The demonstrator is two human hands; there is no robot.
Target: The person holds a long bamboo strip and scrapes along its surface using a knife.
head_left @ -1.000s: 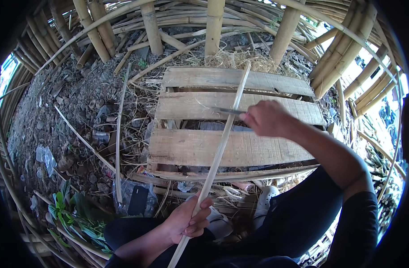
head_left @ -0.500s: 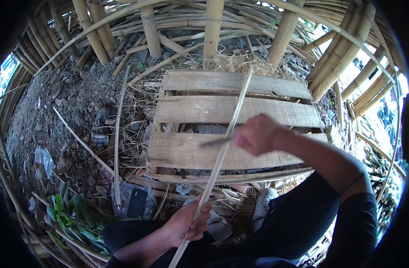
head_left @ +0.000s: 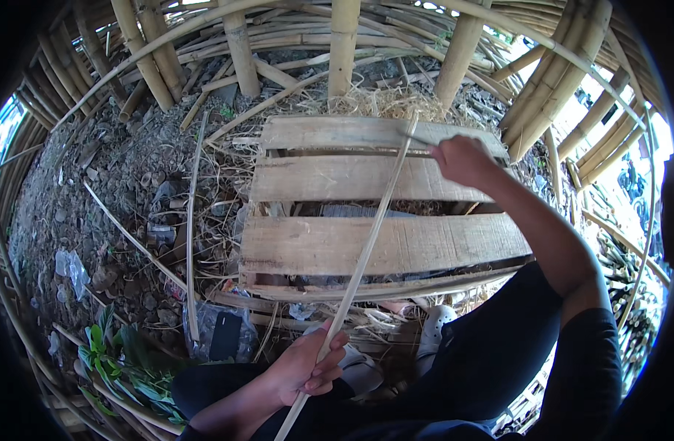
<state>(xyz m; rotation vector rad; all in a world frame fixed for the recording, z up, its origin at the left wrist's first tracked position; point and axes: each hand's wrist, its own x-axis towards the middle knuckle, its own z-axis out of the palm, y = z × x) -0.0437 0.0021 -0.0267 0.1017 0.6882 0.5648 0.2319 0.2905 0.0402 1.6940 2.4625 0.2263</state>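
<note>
A long pale bamboo strip (head_left: 368, 246) slants from my lap up across a low slatted wooden bench (head_left: 300, 242). Its lower part is in my left hand (head_left: 305, 365), with the fingers wrapped round it. Near the strip's far end, my right hand (head_left: 465, 159) is closed round a knife (head_left: 419, 138). The handle is hidden in the fist, and the thin dark blade is blurred. It points left and meets or crosses the strip close to its tip; I cannot tell whether it touches.
Bamboo posts (head_left: 344, 51) stand behind the bench. Two narrow bamboo strips (head_left: 193, 220) lie on the stony ground at left. Nearby are a dark phone-like slab (head_left: 226, 336) on clear plastic and leafy green stems (head_left: 123, 364). Shavings (head_left: 392, 101) litter the bench's far side.
My right hand and the knife have moved away from me, from the strip's middle to near its far end. The left hand keeps its hold in the same place.
</note>
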